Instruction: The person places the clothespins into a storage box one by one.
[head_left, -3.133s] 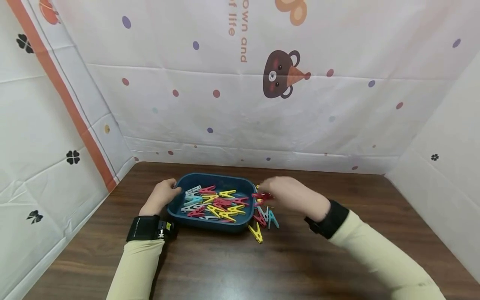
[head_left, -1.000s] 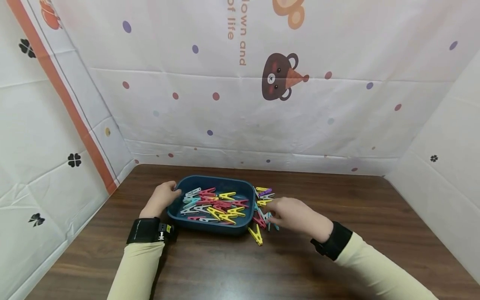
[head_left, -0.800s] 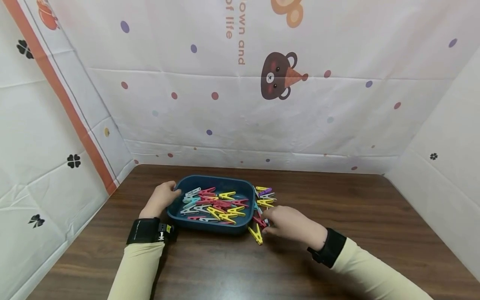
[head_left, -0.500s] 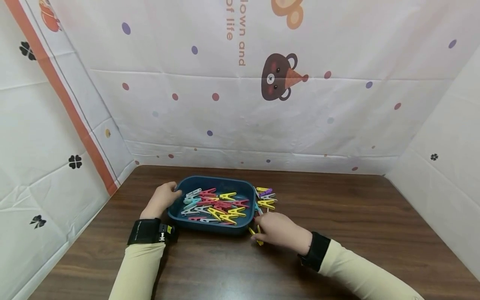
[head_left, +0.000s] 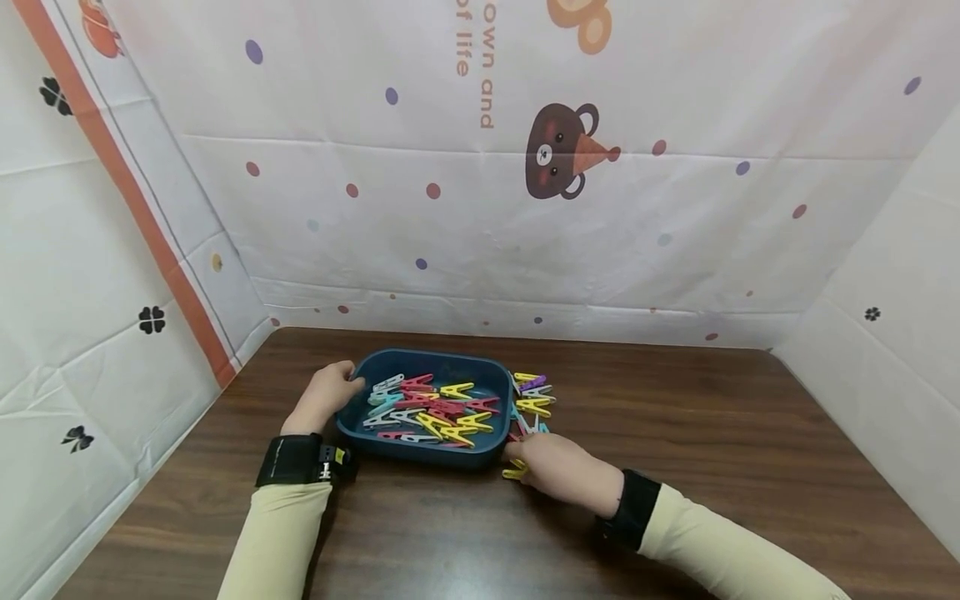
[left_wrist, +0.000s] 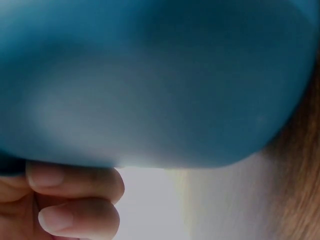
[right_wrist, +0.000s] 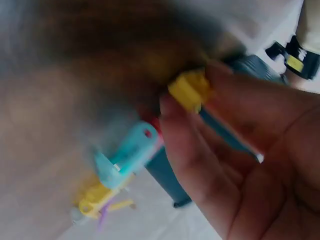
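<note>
At the left end of a dark blue plastic tub (head_left: pixel 420 453), my left hand (head_left: pixel 324 398) grips the rim. In the left wrist view the tub wall (left_wrist: pixel 160 110) fills most of the picture, with curled fingers (left_wrist: pixel 82 182) at its edge. Many clothespins (head_left: pixel 452 433) in red, yellow, white and turquoise lie inside. Just off the tub's near right corner, my right hand (head_left: pixel 566 473) pinches a yellow clothespin (head_left: pixel 514 472) low over the table. The right wrist view shows that yellow clothespin (right_wrist: pixel 190 91) between thumb and finger.
Beside the tub's right end lies a loose cluster of clothespins, among them a yellow one (head_left: pixel 534 407), a purple one (head_left: pixel 532 383) and a turquoise one (right_wrist: pixel 132 150). The brown wooden table (head_left: pixel 675 417) meets a patterned white sheet (head_left: pixel 480 250) behind and at both sides.
The right hand, earlier holding red clothespins at the tub's right edge, has gone over the loose cluster, then left and nearer, and taken hold of the yellow clothespin. The left hand stays on the rim.
</note>
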